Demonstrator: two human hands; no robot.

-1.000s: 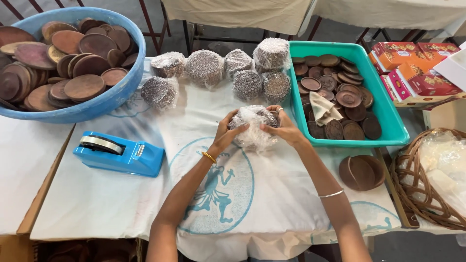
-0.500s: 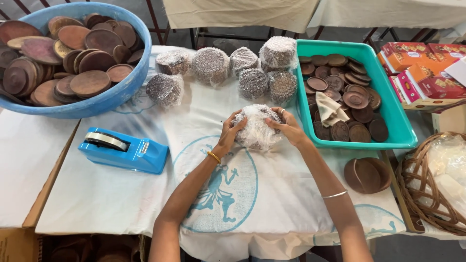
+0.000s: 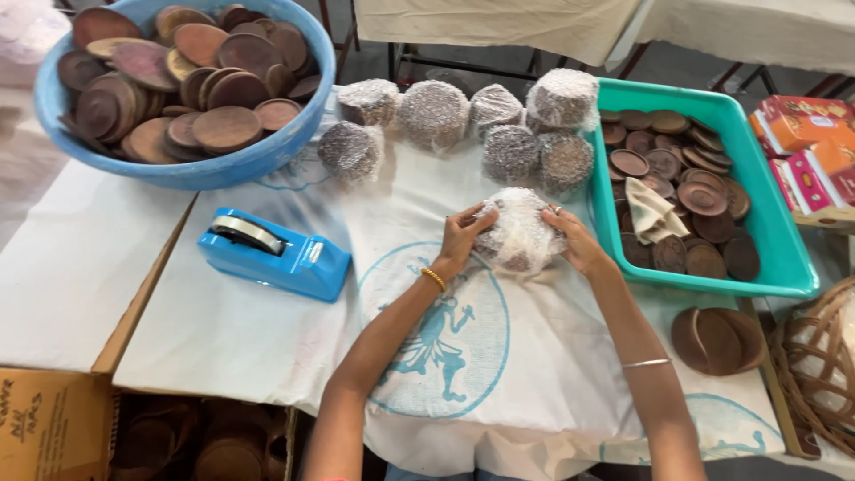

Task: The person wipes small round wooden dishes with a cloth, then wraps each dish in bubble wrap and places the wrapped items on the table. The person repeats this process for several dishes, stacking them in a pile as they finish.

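Both hands hold a round bundle of brown discs wrapped in clear bubble wrap just above the white printed cloth. My left hand grips its left side, fingers curled over the wrap. On the bundle's right side my right hand presses the wrap. Several finished wrapped bundles lie in a row behind it.
A blue bowl heaped with brown wooden discs stands at the back left. A blue tape dispenser lies left of my hands. At right is a teal tray of discs with a cloth, loose discs, a wicker basket and red boxes. A cardboard box sits lower left.
The two hands stay on the wrapped bundle, turning and pressing the wrap slightly. The camera has shifted a little, so everything sits lower in view.
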